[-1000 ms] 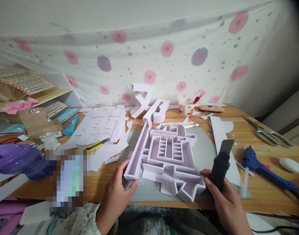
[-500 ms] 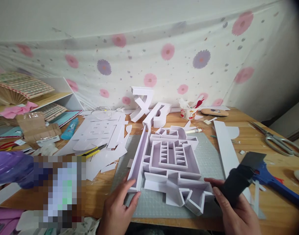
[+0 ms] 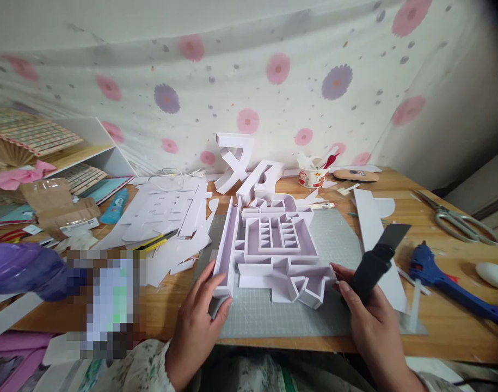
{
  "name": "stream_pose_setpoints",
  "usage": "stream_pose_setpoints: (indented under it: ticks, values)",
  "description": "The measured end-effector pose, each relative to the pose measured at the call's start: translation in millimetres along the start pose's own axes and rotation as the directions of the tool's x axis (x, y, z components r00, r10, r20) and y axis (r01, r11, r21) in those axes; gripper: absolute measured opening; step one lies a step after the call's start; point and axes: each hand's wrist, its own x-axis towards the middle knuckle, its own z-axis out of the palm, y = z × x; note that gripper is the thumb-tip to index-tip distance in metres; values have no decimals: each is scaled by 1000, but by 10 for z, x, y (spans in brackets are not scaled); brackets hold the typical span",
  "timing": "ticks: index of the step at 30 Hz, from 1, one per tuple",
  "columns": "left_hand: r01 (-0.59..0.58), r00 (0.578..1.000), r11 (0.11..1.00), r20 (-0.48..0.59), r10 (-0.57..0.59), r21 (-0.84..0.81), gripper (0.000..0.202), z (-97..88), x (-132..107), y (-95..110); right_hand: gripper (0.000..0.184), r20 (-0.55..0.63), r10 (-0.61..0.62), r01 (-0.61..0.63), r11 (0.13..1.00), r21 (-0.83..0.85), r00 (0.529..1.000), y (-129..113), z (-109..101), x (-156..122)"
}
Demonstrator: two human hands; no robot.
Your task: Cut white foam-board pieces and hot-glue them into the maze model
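A white foam-board character (image 3: 249,283), built of upright walls with open channels, lies on a grey-green cutting mat (image 3: 273,321). My left hand (image 3: 202,324) holds its near left corner, fingers on the outer side and thumb on the near end. My right hand (image 3: 373,321) is closed around a black cutter knife (image 3: 371,267), its wide dark blade pointing up and to the right. The fingertips of that hand are at the character's right end. Behind it stand two smaller white foam-board pieces (image 3: 234,163).
To the right are a blue glue gun (image 3: 436,277), large scissors (image 3: 456,220) and a white strip (image 3: 375,234). A paper cup (image 3: 312,177) stands at the back. Leftward lie cut white sheets (image 3: 163,209), a yellow cutter (image 3: 157,240), a blue tube (image 3: 115,207) and a purple object (image 3: 24,269).
The view has shifted, with more of the lap showing. The cutter knife in my right hand has swung more upright and no longer overlaps the glue gun. Both hands stay at the character.
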Motion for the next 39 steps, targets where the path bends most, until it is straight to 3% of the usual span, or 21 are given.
stream_pose_setpoints:
  ticks: [4,10,22,39]
  values:
    - [39,999,995,-13,-41,-95,40,-34,-74,-51,39,-60,-39,39,999,-5,997,-18,18,0]
    - [90,993,983,-67,-102,-161,32,21,-183,-111,42,-107,-12,23,995,97,994,3,55,4]
    - [68,990,985,-111,-86,-157,25,7,-142,-74,48,-72,-61,63,998,22,996,50,55,28]
    - [-5,987,990,-157,-17,-142,34,11,-138,-76,49,-66,-81,76,993,-87,994,12,62,43]
